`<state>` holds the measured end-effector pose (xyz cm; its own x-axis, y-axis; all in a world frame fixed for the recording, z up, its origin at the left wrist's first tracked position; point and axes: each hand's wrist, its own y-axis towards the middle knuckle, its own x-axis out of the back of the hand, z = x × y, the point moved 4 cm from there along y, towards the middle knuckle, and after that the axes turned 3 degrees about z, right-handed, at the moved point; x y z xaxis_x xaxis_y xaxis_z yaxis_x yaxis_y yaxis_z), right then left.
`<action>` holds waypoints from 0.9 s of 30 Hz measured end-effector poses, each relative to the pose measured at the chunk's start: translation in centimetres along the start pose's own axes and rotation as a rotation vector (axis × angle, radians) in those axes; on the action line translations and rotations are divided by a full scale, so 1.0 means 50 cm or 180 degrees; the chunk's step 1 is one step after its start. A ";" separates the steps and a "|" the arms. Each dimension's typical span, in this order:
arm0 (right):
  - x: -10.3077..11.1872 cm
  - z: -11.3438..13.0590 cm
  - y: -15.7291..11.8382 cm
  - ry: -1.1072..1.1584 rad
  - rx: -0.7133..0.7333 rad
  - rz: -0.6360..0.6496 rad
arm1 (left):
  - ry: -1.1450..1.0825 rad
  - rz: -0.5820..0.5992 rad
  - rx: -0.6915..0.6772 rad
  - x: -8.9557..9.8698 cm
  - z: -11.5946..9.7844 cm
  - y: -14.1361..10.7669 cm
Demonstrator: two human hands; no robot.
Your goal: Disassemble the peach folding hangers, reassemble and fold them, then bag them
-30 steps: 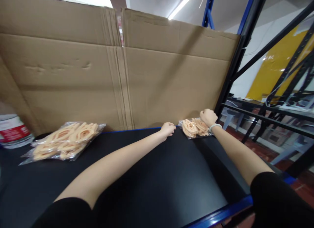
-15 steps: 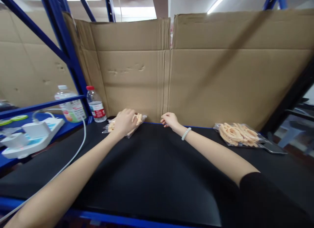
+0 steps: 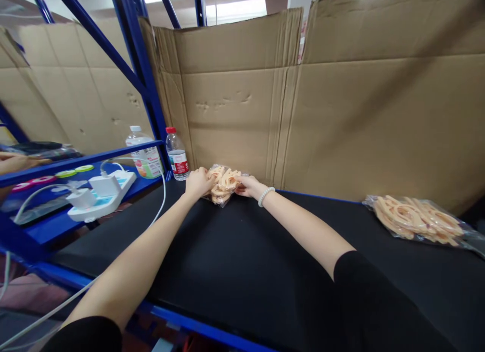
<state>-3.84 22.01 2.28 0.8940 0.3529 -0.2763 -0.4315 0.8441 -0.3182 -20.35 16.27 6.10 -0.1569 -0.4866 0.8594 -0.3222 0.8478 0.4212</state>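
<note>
A clear plastic bag of peach-coloured looped pieces [image 3: 223, 184] is at the back of the black tabletop, near the cardboard wall. My left hand [image 3: 198, 183] grips its left end, fingers closed over the edge. On the right end, my right hand [image 3: 250, 186], with a pale bead bracelet at the wrist, pinches the plastic. What exactly the pieces inside are, I cannot make out. A second clear bag of similar peach pieces [image 3: 419, 218] lies flat at the right, apart from both hands.
A red-capped water bottle [image 3: 177, 157] and a larger white-capped bottle [image 3: 144, 152] stand at the back left. A white power strip [image 3: 102, 198] with plugs and a cable lies left, by blue frame bars. Cardboard [image 3: 235, 114] walls the back. Another person's hand [image 3: 18, 162] shows at far left.
The view has turned left. My right hand has moved left from beside the cardboard onto the bag's right end. The bag now sits raised between both hands.
</note>
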 end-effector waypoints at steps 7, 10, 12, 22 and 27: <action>-0.011 0.007 0.001 -0.0061 0.0180 -0.0211 | -0.0468 -0.0213 -0.0038 0.011 -0.022 -0.002; -0.007 0.009 -0.013 -0.0104 0.0277 -0.0190 | -0.0756 -0.0336 -0.0064 0.020 -0.036 -0.008; -0.002 0.010 -0.026 -0.0148 0.0341 -0.0135 | -0.0977 -0.0423 -0.0090 0.027 -0.048 -0.016; 0.128 0.049 -0.194 -0.0436 0.1218 0.0156 | -0.2286 -0.0238 -0.0407 0.024 -0.143 -0.079; 0.265 0.024 -0.328 -0.1094 0.1715 -0.0164 | -0.2529 0.0579 -0.1271 -0.007 -0.247 -0.172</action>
<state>15.20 13.32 4.91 0.9383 0.3403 0.0621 -0.3458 0.9164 0.2017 -6.00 11.76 5.78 -0.8192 -0.2147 0.5318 0.0948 0.8638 0.4948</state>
